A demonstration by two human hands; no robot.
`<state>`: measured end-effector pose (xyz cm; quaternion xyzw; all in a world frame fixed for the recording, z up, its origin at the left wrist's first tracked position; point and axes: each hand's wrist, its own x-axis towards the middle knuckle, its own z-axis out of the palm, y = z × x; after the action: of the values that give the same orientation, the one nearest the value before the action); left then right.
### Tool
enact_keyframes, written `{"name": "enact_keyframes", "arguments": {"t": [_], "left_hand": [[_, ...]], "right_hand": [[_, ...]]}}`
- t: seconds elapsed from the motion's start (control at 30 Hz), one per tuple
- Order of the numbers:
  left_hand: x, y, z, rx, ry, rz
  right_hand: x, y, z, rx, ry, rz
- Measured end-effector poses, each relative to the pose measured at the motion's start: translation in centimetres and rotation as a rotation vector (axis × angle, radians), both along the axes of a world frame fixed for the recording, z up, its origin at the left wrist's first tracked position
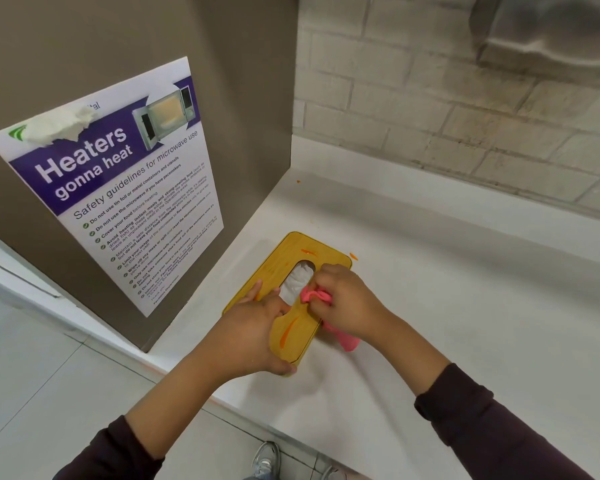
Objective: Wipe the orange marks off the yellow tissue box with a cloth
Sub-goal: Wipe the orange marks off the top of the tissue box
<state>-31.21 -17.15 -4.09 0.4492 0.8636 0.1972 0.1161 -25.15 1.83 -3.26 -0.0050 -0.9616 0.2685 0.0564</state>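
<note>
The yellow tissue box lies on the white counter, with white tissue showing through its oval slot. Orange marks streak its lid: one near the far edge and a longer one at the near end. My left hand presses down on the near left part of the box, fingers spread over its edge. My right hand grips a bunched pink cloth against the lid beside the slot. A tail of the cloth hangs off the box's right side onto the counter.
A brown panel with a microwave safety poster stands close on the left of the box. A tiled wall runs behind the counter. An orange smear lies on the counter past the box's far corner. The counter's front edge is near my arms.
</note>
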Motion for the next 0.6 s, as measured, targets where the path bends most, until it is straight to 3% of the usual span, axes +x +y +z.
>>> {"name": "enact_keyframes", "arguments": {"t": [0.13,0.33,0.6], "left_hand": [[-0.2,-0.2,-0.3,0.004,-0.019,-0.003],[-0.2,-0.2,-0.3,-0.015,-0.027,0.005],[0.1,-0.3,-0.1,0.029,-0.044,-0.001]], "right_hand": [[1.1,0.7,0.4,-0.062,-0.031,0.116],[-0.8,0.5,0.5,-0.050,0.010,0.008],[0.3,0.2,0.1,-0.118,-0.053,0.144]]}}
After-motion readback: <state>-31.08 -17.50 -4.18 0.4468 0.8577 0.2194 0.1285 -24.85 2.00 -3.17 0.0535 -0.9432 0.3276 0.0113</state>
